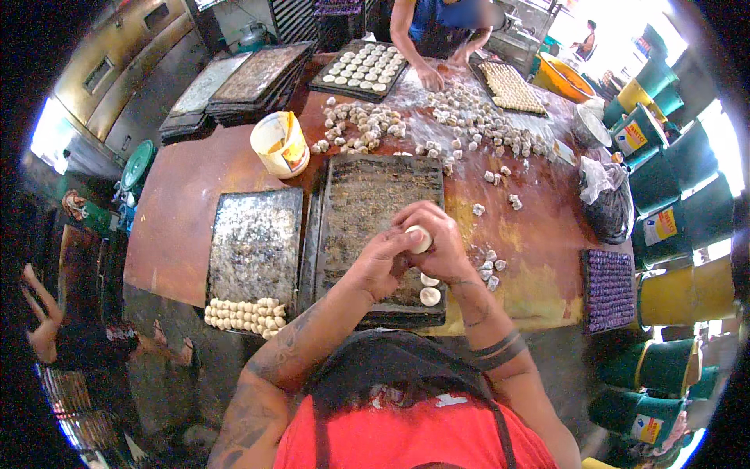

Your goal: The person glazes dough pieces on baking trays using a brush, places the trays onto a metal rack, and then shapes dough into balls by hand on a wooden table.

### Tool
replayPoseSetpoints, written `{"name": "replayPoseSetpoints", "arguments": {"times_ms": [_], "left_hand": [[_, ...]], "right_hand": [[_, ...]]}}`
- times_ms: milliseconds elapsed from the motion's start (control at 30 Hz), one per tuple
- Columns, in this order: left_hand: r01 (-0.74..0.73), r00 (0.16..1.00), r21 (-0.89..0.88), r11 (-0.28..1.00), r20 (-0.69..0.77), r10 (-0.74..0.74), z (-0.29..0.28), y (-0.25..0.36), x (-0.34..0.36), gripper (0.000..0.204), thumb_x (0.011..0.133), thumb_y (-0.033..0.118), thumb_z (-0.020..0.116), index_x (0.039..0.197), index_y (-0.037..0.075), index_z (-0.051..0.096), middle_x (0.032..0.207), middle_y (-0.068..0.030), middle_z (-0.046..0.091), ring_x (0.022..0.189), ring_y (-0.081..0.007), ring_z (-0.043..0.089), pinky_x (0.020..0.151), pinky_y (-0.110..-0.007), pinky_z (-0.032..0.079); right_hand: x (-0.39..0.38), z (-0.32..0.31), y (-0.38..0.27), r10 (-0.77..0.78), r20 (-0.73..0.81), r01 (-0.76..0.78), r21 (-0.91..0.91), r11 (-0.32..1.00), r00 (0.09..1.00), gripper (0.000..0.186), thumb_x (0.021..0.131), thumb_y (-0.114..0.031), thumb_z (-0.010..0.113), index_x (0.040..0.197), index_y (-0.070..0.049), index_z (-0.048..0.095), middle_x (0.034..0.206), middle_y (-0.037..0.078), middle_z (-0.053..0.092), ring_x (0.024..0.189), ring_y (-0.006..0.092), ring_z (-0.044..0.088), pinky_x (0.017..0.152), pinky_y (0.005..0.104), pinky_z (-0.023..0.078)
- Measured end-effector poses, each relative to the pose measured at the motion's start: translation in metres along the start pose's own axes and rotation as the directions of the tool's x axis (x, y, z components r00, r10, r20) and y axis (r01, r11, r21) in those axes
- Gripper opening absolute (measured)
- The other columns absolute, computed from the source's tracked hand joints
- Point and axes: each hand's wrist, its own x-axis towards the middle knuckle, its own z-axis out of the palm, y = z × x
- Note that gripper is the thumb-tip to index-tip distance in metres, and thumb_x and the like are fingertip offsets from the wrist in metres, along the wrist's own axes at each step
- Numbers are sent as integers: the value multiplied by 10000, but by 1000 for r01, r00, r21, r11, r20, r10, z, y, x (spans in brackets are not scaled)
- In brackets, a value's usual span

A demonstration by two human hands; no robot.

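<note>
My left hand (pixel 384 259) and my right hand (pixel 436 242) meet over a dark crumb-specked baking tray (pixel 371 187), their fingers closed around a pale piece of dough (pixel 419 239). Two flattened dough pieces (pixel 430 296) lie on that tray's lower right, just below my hands. Left of it is a silvery, stained tray (pixel 254 234) with rows of small dough balls (pixel 242 311) along its near end. Small powdered lumps (pixel 491 264) lie on the wooden table (pixel 168 234) right of my right hand.
A white bucket (pixel 277 148), stacked trays (pixel 242 78), a tray of flat rounds (pixel 359 69) and many powdered lumps (pixel 363 125). A co-worker's hand (pixel 430 78) works opposite. Purple-filled tray (pixel 609 289), bagged bundle (pixel 605 203), green buckets (pixel 680 227) at right; another person's leg (pixel 47 313) at left.
</note>
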Motion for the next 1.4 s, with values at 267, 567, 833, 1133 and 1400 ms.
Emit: {"name": "replayPoseSetpoints", "arguments": {"times_ms": [267,567,833,1133,1400], "left_hand": [[-248,883,576,779,-196,427,-10,-20,26,296,973,85,684,1233,-50,639,1086,-133,732,973,-184,697,879,-346,561],[130,924,987,98,-156,349,-78,-53,10,877,913,321,722,1551,-97,289,1445,-306,544,1322,-428,555,1091,-428,454],[218,908,867,448,-349,233,-134,-26,-81,360,952,156,703,1284,38,625,1165,-128,708,1064,-223,683,955,-360,534],[282,857,891,356,-401,324,-170,-20,-154,254,954,164,694,1153,8,669,1026,-106,740,937,-207,708,861,-356,547],[335,774,878,342,-464,431,-195,0,-153,204,947,172,692,1075,13,679,958,-101,736,863,-204,688,791,-350,545]], "right_hand": [[-60,15,16,669,-84,-581,426,694,738,484,866,-23,781,1294,-60,559,1108,44,615,948,135,615,813,287,554],[-117,14,99,765,-11,-715,-366,596,644,253,864,-162,662,1066,-21,719,1109,190,720,1037,375,677,880,485,538],[-147,55,39,525,241,-290,-615,733,816,672,930,-305,658,1438,92,468,1598,262,356,1484,435,316,1236,488,263],[-144,-50,114,681,-258,-685,-549,480,685,239,888,-218,704,1050,-43,721,984,143,706,967,339,651,892,437,511],[-113,34,78,745,-114,-693,-479,539,658,294,804,-251,760,986,-45,654,1014,185,655,998,383,628,842,492,501]]}}
